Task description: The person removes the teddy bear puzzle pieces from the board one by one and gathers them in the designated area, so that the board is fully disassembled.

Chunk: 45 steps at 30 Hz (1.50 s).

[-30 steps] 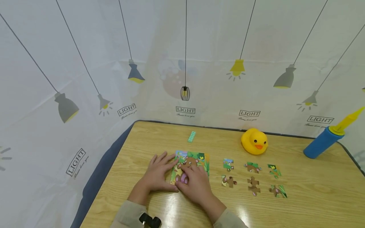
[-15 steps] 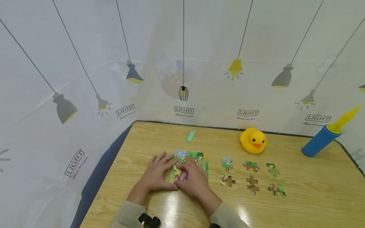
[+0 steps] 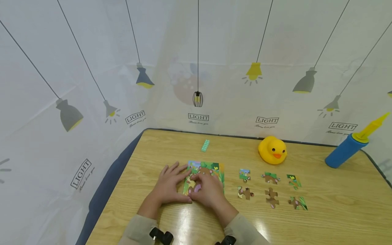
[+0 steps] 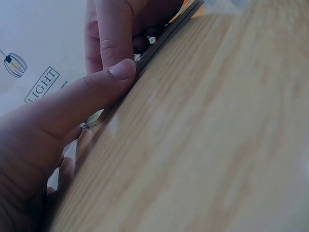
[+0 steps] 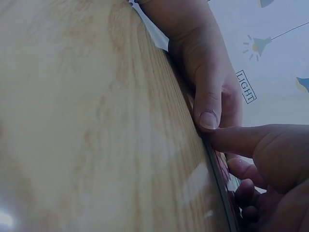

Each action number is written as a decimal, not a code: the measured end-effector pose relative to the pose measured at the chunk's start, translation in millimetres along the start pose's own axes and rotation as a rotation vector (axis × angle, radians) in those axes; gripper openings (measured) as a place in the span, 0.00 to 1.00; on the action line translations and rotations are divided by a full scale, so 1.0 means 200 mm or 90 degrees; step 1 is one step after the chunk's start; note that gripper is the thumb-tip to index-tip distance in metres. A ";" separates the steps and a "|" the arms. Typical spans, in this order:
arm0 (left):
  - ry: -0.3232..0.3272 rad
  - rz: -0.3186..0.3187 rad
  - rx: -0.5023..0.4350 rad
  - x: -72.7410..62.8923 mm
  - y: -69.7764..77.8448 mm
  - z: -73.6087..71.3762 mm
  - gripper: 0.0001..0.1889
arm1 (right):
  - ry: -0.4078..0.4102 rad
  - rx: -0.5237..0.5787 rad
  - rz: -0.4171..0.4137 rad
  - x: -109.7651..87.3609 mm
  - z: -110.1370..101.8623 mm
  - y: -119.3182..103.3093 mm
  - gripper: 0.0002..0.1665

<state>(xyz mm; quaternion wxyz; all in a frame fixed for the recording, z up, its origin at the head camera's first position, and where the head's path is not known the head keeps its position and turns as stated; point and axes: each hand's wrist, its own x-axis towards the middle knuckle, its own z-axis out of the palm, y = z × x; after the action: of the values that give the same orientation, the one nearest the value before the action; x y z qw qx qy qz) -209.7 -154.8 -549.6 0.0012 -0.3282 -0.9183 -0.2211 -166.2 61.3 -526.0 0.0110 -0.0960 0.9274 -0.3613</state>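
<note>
A jigsaw puzzle (image 3: 211, 165) with a brown bear picture lies flat on the table, partly covered by both hands. My left hand (image 3: 169, 186) rests along its left side with fingers spread and thumb stretched along the near edge. Over the puzzle, my right hand (image 3: 210, 191) bends its index finger and thumb onto the bear's middle, holding there; what lies under the fingertips is hidden. The right wrist view shows both thumbs meeting at the puzzle's dark edge (image 5: 216, 166). Seen from the left wrist, the left thumb (image 4: 104, 81) touches that same edge.
Loose jigsaw pieces (image 3: 271, 198) lie in two rows on the wooden table (image 3: 337, 204), right of the hands. Behind them sits a yellow rubber duck (image 3: 272, 150). A blue and yellow hand pump (image 3: 346, 149) stands tilted at far right. A small turquoise strip (image 3: 205, 145) lies behind the puzzle.
My right index finger has bent more and drawn slightly closer to the thumb on the puzzle. The left hand stays in place.
</note>
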 end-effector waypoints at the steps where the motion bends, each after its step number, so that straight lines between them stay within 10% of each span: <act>1: 0.001 -0.001 0.000 0.00 0.00 0.00 0.60 | 0.002 0.002 0.002 0.00 0.00 0.00 0.26; 24: 0.038 0.014 -0.011 0.00 0.00 0.01 0.61 | 0.100 0.019 -0.031 -0.04 0.06 0.03 0.32; 45: -0.002 -0.027 -0.001 0.01 0.02 -0.01 0.60 | 0.203 -0.114 -0.228 -0.14 0.07 0.10 0.34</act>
<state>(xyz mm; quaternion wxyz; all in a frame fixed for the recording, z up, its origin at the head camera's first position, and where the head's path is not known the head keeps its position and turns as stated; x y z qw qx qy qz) -208.4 -152.0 -544.8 -0.0050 -0.3089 -0.9249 -0.2216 -140.4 71.8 -552.0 -0.2083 -0.2010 0.9141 -0.2842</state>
